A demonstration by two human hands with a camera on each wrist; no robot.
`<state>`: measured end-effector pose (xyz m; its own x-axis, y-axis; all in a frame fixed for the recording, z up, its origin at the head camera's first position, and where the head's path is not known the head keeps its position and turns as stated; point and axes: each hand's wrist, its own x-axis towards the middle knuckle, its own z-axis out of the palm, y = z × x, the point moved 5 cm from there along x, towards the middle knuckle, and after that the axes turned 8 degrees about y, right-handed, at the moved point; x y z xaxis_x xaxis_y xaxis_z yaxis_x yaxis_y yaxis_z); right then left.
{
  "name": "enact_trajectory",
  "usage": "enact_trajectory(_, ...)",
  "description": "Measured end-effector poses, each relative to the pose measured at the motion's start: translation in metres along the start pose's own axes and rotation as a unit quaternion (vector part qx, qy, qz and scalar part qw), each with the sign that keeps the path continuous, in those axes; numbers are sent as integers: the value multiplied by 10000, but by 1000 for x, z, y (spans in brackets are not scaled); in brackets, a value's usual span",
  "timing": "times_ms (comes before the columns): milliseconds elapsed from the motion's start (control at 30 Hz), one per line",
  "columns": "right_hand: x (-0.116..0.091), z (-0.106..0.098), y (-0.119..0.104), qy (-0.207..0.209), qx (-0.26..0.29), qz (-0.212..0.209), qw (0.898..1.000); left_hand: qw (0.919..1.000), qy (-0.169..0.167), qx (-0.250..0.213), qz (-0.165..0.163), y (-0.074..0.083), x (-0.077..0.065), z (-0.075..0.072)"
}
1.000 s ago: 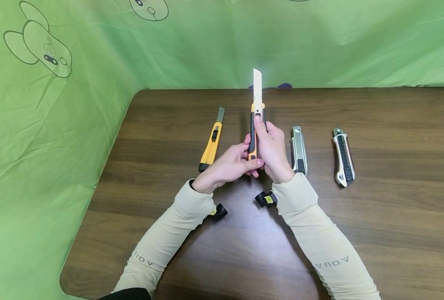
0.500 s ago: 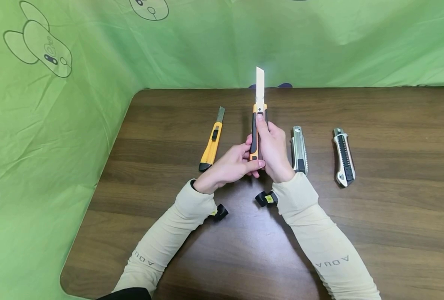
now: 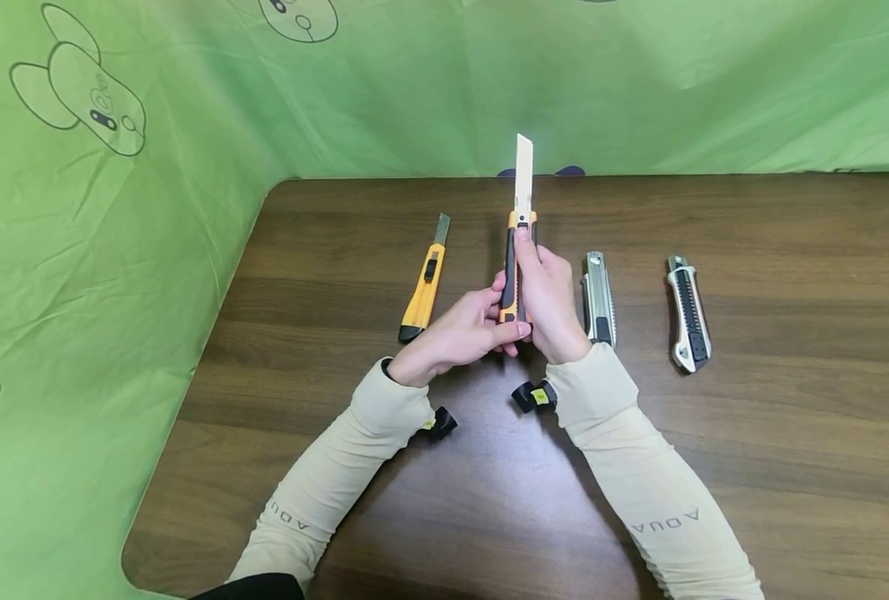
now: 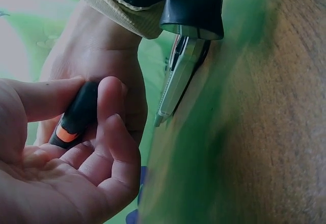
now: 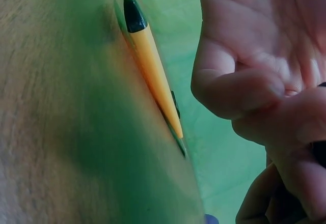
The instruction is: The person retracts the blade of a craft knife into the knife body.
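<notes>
An orange and black snap-off utility knife [image 3: 511,258] is held up over the table, its long white-looking blade [image 3: 523,175] out and pointing away from me. My right hand [image 3: 549,300] grips the handle from the right, thumb lying on its face just below the blade. At the handle's near end, my left hand [image 3: 462,329] pinches the butt between thumb and fingers. The left wrist view shows this black butt [image 4: 82,109] between thumb and fingertips. Most of the handle is hidden there, and the right wrist view shows mainly fingers.
A yellow utility knife [image 3: 424,287] with some blade out lies left of my hands. On the right lie a silver utility knife [image 3: 600,300], close to my right wrist, and a white and black one [image 3: 688,317]. Green cloth [image 3: 414,100] borders the wooden table [image 3: 811,333].
The knife has shifted slightly to the right, its blade tip moving most. Both hands keep their hold, and the other knives stay put.
</notes>
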<state>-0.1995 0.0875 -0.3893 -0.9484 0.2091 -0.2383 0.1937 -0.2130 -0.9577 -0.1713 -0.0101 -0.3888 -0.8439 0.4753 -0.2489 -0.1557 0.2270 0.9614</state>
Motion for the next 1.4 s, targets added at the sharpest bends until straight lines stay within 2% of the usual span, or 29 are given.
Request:
enact_trajectory(233,1,-1,2,4,110,91,9999,9999,-2,123,96,1,0,1)
enact_trajectory(733,0,-3,1,-89,186,184,9996,9998,-60,166,32,0,-2,3)
enact_trajectory(1167,3,-5,2,-76,125,312,9994,9992,-105,338,210,1,-2,5)
enact_trajectory(1400,3,-6,3,-116,318,488,9982,9978,-59,604,260,2,-2,5)
